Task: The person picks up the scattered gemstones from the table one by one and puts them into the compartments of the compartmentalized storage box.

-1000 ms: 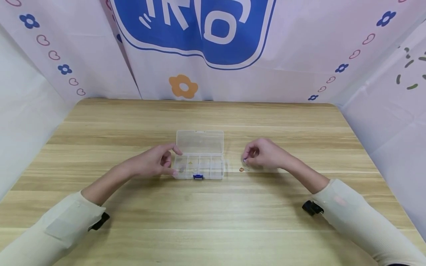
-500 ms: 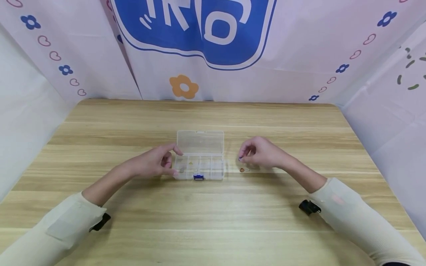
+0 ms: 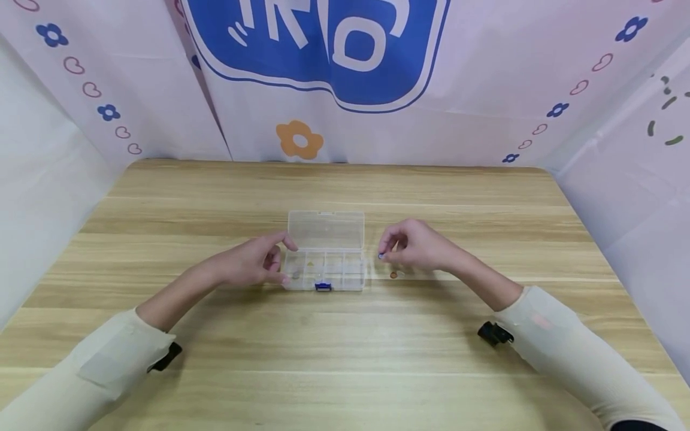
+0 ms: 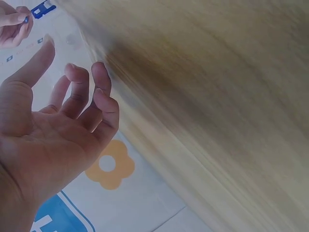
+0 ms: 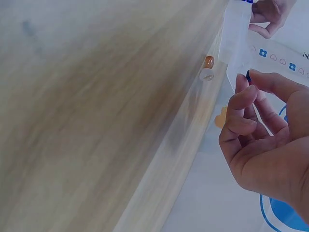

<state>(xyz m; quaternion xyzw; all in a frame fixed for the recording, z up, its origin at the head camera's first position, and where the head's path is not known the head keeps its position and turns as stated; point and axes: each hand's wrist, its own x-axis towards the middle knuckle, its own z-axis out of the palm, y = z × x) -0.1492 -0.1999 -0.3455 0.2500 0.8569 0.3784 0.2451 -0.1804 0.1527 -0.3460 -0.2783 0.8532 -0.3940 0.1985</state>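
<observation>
A clear plastic compartment box (image 3: 353,281) lies on the table with its lid (image 3: 326,230) folded back and a blue latch (image 3: 323,287) at the front. My left hand (image 3: 250,261) holds the box's left end, thumb at the front corner and index finger near the hinge. Inside the left compartments are a greyish piece (image 3: 295,274) and a small yellowish one (image 3: 309,264). Just right of the box, my right hand (image 3: 415,245) pinches a small blue bead-like piece (image 5: 248,76) between thumb and index finger. Below that hand lie an orange-brown piece (image 5: 208,62) and a clear, rounded piece (image 5: 206,74).
The wood-grain table (image 3: 345,347) runs back to a white printed cloth (image 3: 431,137) with a blue sign and an orange flower. White cloth also hangs at both sides. Black wrist cameras (image 3: 495,333) sit under the cream sleeves (image 3: 560,341).
My right hand has moved left toward the box, carrying the small blue piece. The orange-brown and clear pieces stay on the table. My left hand keeps its place on the box.
</observation>
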